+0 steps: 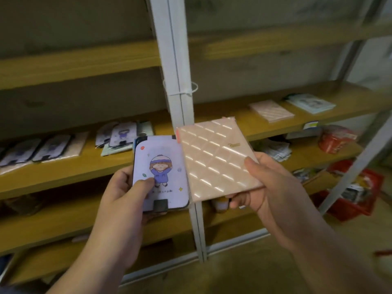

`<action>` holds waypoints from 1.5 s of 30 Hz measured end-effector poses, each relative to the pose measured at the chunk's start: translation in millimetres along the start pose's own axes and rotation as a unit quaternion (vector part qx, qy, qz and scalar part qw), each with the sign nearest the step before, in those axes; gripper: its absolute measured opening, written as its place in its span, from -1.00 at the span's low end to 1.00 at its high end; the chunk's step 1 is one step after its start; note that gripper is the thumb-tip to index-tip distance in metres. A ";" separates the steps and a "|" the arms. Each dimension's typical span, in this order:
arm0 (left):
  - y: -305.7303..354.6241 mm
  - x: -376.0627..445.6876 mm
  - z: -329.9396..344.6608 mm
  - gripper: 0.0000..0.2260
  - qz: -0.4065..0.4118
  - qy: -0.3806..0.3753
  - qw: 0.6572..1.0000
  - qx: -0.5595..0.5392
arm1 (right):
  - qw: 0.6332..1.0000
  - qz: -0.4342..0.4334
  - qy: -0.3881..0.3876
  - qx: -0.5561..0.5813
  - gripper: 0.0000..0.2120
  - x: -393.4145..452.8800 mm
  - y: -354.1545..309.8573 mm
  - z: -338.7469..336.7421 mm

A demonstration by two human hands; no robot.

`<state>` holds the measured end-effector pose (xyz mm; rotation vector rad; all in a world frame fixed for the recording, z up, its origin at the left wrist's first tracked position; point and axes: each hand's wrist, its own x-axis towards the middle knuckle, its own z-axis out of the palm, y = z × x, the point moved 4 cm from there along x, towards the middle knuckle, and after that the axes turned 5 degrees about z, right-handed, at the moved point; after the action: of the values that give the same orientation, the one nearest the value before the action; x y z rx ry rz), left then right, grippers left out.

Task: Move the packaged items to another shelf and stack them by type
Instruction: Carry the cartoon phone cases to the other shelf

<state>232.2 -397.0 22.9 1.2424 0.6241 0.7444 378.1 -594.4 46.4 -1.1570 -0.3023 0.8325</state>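
Observation:
My left hand grips a lilac packaged item with a cartoon child, thumb on its front. My right hand holds a pink quilted packaged item by its lower right corner, tilted, its left edge touching the lilac one. Both are held in front of the grey shelf post. On the left shelf lie more lilac cartoon packs and dark-edged ones. On the right shelf sit a pink quilted stack and a pale blue-white stack.
Lower right shelves carry a red package and a bundle of printed packs. A red basket with items stands on the floor at right. Upper shelf boards run across the top.

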 end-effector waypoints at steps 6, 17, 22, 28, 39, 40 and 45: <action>-21.8 5.4 95.7 -0.82 -0.030 -0.052 0.998 0.006 | 0.996 -0.041 0.074 0.039 -0.71 -5.5 -25.7 -83.7; -82.5 88.3 246.6 -0.81 -0.058 -0.121 0.991 -0.021 | 0.978 -0.062 0.196 -0.021 -0.75 43.5 -79.6 -208.8; -108.2 145.0 291.9 -0.84 -0.057 -0.116 0.992 -0.010 | 0.967 -0.065 0.245 -0.031 -0.81 105.9 -112.8 -261.5; -114.3 190.8 321.6 -0.80 -0.046 -0.081 0.996 0.011 | 0.962 -0.038 0.253 -0.092 -0.79 184.7 -123.7 -296.8; -126.7 215.1 355.6 -0.81 -0.051 0.015 0.998 0.015 | 0.946 0.011 0.147 -0.288 -0.82 324.4 -139.8 -332.4; -127.2 216.1 359.7 -0.81 -0.047 0.027 0.998 0.014 | 0.942 0.011 0.141 -0.303 -0.83 331.7 -141.2 -334.1; -127.8 215.7 383.8 -0.79 -0.027 0.090 0.996 -0.002 | 0.817 -0.066 0.134 -0.557 -0.62 350.5 -159.1 -340.5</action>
<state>681.3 -477.0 -22.8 1.1589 0.8004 0.8162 888.1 -601.2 -17.2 -2.2947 -0.6700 0.2928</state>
